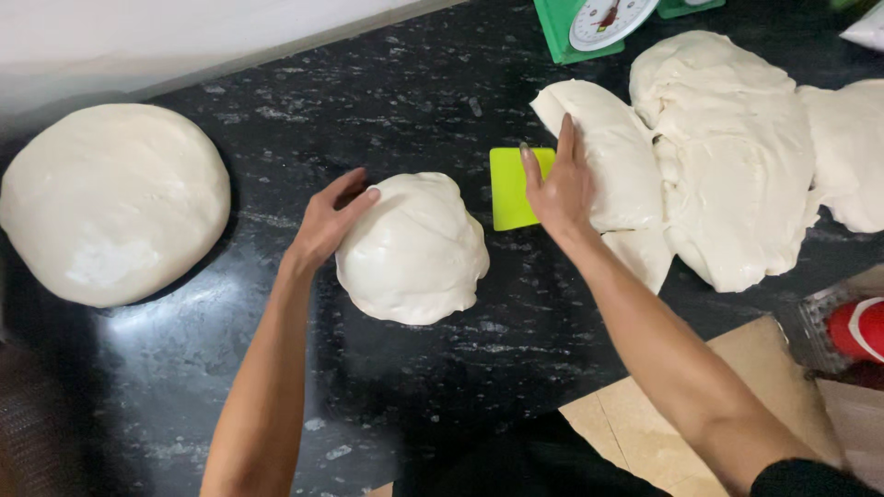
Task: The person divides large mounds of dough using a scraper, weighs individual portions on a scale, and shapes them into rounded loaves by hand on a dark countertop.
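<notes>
We are looking down at a black speckled counter [387, 92]. Sprawling over its far right part is a big slack mass of dough [727, 156]. Sitting well apart at the far left is a large smooth round of dough [110, 198]. Between them, near the middle, a smaller dough lump [414, 248] is resting on the counter. The left hand [330, 221] is cupping this lump's left side, fingers loosely curved and thumb lying against the dough. The right hand [557, 189] is lying flat with fingers together and stretched out, pressing on the left edge of the slack mass and partly covering a yellow-green scraper [511, 193] just beside it. A green kitchen scale [594, 23] is standing at the far edge, and a clear container with a red lid [852, 327] is showing at the lower right.
</notes>
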